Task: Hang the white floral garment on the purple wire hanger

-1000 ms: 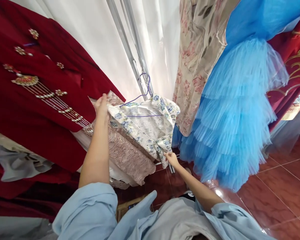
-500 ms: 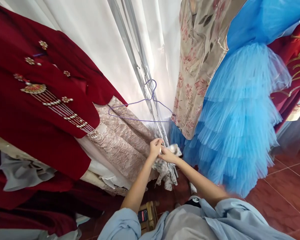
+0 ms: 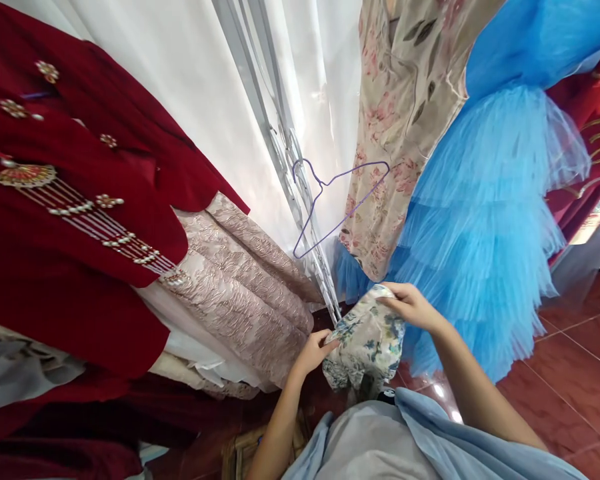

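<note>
- Left hand: the thumb and fingers pinch the near left edge of a small floral blouse.
- Right hand: the thumb and fingers pinch the blouse's upper right corner.
- The blouse, white with blue and green flowers, stretches between both hands in front of the person's waist, its lower part hanging loose.
- Just above, a thin purple hanger is tilted in front of a metal stand; whether its hook catches the stand, I cannot tell.
- Left of the stand, a shiny pink skirt hangs beside a dark red coat with beaded ornaments.
- Right of the stand, a beige dress with pink flowers hangs beside a ruffled blue dress.
- A white curtain forms the backdrop; reddish tiles cover the floor.
</note>
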The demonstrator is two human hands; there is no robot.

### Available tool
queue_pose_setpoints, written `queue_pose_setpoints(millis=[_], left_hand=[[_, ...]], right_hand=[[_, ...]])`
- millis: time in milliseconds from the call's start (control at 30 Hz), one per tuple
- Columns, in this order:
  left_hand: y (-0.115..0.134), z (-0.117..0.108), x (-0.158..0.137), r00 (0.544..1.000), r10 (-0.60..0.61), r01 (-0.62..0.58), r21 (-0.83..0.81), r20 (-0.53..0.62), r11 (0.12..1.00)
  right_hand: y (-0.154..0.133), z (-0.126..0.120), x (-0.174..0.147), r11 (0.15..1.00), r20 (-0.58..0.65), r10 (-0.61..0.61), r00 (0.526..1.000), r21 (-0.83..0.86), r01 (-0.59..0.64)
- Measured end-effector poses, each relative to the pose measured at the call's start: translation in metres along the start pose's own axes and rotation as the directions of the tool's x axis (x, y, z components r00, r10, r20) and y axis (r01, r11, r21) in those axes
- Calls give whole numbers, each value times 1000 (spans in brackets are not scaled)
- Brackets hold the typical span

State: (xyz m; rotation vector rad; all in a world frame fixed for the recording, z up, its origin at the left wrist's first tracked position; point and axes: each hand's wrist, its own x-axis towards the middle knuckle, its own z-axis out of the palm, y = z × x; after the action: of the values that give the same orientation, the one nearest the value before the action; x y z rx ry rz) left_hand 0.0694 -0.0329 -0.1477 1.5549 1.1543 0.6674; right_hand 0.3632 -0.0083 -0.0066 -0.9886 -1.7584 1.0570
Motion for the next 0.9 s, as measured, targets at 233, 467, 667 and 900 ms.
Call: queue_pose_setpoints(millis=[233, 467, 667, 900], left_hand=[[6, -39, -8, 997, -36, 18, 252, 66, 968], [64, -96, -33, 981, 72, -72, 6, -179, 997], [153, -148, -3, 761, 426, -520, -67, -489, 852], [185, -151, 100, 903, 32, -296, -569, -428, 767]], right_hand=[[14, -53, -42, 997, -411, 75, 908, 53, -58], [29, -69, -56, 995, -615, 98, 783, 41, -92], [39, -57, -33, 995, -665, 96, 740, 64, -72], [48, -43, 14, 996, -713, 24, 701, 78, 45]])
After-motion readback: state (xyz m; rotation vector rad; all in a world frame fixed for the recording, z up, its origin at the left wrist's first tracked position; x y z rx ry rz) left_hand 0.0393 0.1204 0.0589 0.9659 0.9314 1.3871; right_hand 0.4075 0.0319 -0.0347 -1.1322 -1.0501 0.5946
